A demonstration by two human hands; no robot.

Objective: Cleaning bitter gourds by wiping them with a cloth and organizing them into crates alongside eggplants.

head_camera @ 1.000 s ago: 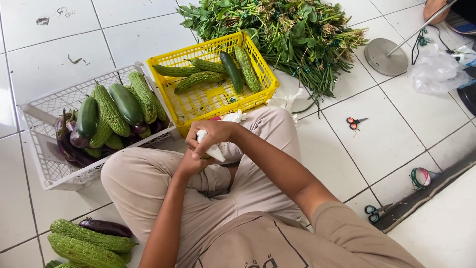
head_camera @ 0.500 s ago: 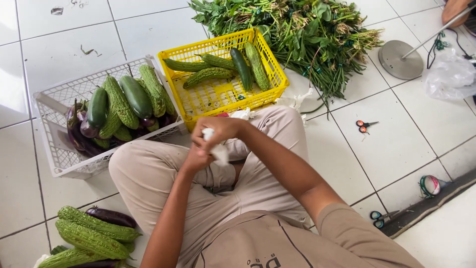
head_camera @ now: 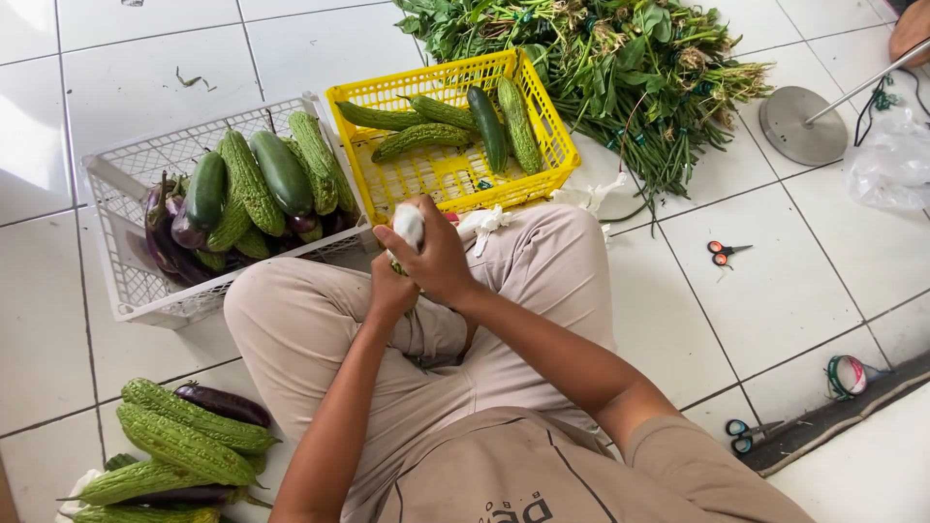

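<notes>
Over my crossed legs, just before the yellow plastic crate [head_camera: 557, 145], my right hand [head_camera: 441, 257] closes around a small green vegetable wrapped in soft white foam netting [head_camera: 408, 225], while my left hand [head_camera: 389, 291] pinches its lower end. It seems light and firm, the netting squashy and giving; gripping mid-body looks safest.

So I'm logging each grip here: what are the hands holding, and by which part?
Both hands, the right hand and the left hand, close around a white-wrapped item at its lower part. Its upper end sticks out; what's inside cannot be told.
</notes>
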